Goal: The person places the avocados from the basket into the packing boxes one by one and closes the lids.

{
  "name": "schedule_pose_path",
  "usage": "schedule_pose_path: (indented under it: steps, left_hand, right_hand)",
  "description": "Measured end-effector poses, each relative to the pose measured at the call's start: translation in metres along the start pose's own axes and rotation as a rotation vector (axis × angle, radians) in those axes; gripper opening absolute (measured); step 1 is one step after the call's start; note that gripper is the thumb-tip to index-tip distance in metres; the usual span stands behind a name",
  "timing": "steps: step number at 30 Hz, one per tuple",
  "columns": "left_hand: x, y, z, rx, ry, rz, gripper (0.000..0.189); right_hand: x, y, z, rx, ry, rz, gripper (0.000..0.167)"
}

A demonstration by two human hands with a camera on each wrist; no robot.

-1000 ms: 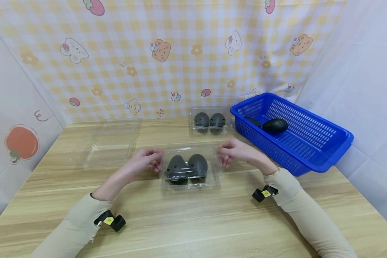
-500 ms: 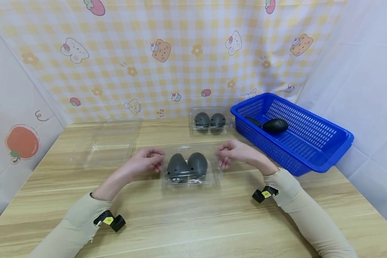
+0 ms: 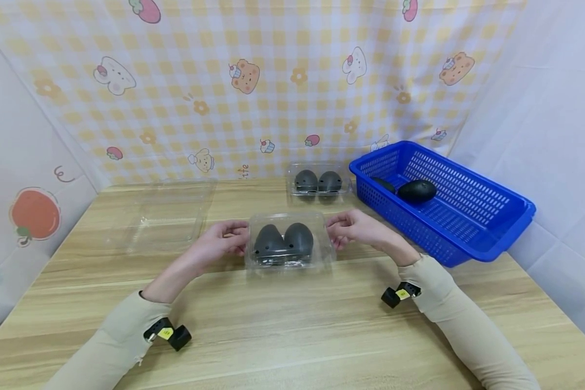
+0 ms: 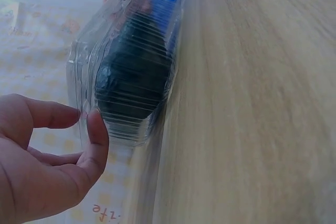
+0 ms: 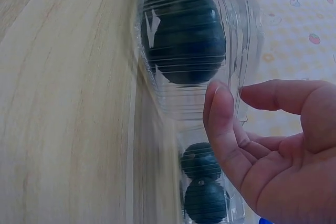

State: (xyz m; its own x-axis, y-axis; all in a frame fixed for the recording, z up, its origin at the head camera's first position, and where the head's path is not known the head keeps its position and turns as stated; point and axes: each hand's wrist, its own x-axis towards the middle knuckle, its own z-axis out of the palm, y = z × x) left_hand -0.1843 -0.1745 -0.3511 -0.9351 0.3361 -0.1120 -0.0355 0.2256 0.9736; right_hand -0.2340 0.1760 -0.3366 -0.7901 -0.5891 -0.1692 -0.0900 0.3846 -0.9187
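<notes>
A lidded clear plastic clamshell box (image 3: 324, 241) is held between both hands at the middle of the table. Two dark avocados, the left one (image 3: 269, 242) and the right one (image 3: 299, 239), sit side by side inside it. My left hand (image 3: 222, 238) pinches the box's left rim between thumb and fingers. On the opposite side, my right hand (image 3: 352, 229) pinches the right rim. The left wrist view shows thumb and forefinger at the rim (image 4: 80, 77), and the right wrist view shows a similar pinch on the box (image 5: 184, 106). Whether its base touches the table is unclear.
Behind stands another clear box (image 3: 343, 193) with two avocados. At the right is a blue basket (image 3: 443, 230) with a dark avocado (image 3: 417, 190) and part of another. Empty clear packaging (image 3: 166, 227) lies at the left. A checked curtain (image 3: 292, 108) hangs behind the table (image 3: 292, 336).
The box has shifted away from me, toward the back of the table, with both hands keeping their pinch on its sides. The basket and the rear box have stayed put.
</notes>
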Motion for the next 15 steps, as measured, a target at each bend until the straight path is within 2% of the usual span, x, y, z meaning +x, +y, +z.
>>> schedule_pose_path:
  steps: [11, 15]
  left_hand:
    - [-0.0001, -0.0018, 0.0021, 0.038, 0.069, 0.035, 0.058]
    - [0.0004, -0.0016, 0.0022, 0.034, 0.072, 0.045, 0.061]
  right_hand:
    - [0.0015, 0.0008, 0.0005, -0.021, 0.048, -0.009, 0.048]
    - [0.0020, 0.0017, 0.0014, -0.031, 0.078, -0.011, 0.051]
